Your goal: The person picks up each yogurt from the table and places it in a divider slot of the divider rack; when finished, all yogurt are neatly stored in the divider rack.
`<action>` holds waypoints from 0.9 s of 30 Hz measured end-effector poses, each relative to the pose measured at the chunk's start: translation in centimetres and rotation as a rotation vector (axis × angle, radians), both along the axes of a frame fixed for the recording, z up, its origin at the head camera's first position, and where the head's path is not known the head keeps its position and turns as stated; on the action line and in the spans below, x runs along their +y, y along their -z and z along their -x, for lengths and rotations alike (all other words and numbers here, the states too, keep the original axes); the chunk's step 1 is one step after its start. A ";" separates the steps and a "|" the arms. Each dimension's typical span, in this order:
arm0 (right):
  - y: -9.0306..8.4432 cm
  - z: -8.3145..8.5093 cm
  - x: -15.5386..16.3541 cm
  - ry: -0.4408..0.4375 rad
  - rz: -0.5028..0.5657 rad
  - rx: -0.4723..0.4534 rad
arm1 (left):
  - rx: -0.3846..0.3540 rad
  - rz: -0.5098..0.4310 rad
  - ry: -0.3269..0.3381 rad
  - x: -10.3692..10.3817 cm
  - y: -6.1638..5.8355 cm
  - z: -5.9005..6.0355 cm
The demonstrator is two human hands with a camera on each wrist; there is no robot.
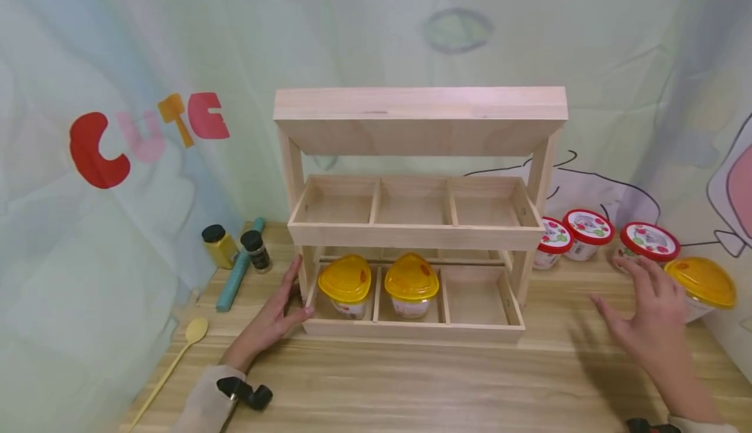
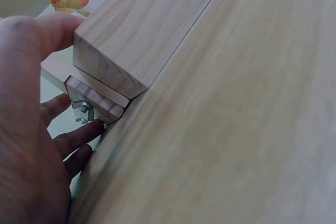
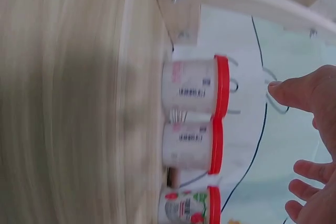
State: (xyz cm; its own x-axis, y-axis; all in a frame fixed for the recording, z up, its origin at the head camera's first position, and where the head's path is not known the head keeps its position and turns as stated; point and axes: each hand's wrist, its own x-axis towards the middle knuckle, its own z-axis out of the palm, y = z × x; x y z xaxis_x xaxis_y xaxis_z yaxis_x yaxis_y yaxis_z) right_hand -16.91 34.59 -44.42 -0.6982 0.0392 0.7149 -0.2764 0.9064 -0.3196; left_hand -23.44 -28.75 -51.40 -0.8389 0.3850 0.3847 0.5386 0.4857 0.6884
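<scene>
A pale wooden rack (image 1: 417, 236) with two divided trays and a slanted top board stands before me. Two tubs with yellow lids, a left one (image 1: 346, 279) and a middle one (image 1: 412, 279), sit in the lower tray. My left hand (image 1: 271, 322) holds the lower tray's left end, thumb at its front corner, other fingers along the side by a wing nut (image 2: 84, 107). Raised at the right, my right hand (image 1: 649, 319) is spread and holds nothing. It is nearest a yellow-lidded tub (image 1: 705, 283) and a red-lidded tub (image 1: 649, 241), partly hiding both.
Two more red-lidded tubs, one (image 1: 589, 227) beside another (image 1: 552, 236), stand right of the rack. At the left are a yellow jar (image 1: 220, 249), a dark-capped shaker (image 1: 256, 251), a teal stick (image 1: 235, 279) and a yellow spoon (image 1: 196, 330). Printed curtains (image 1: 364, 21) enclose the table.
</scene>
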 end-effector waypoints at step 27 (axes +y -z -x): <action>1.3 1.0 7.9 0.344 0.051 -0.225 | -0.011 0.020 -0.016 0.2 -0.2 0.0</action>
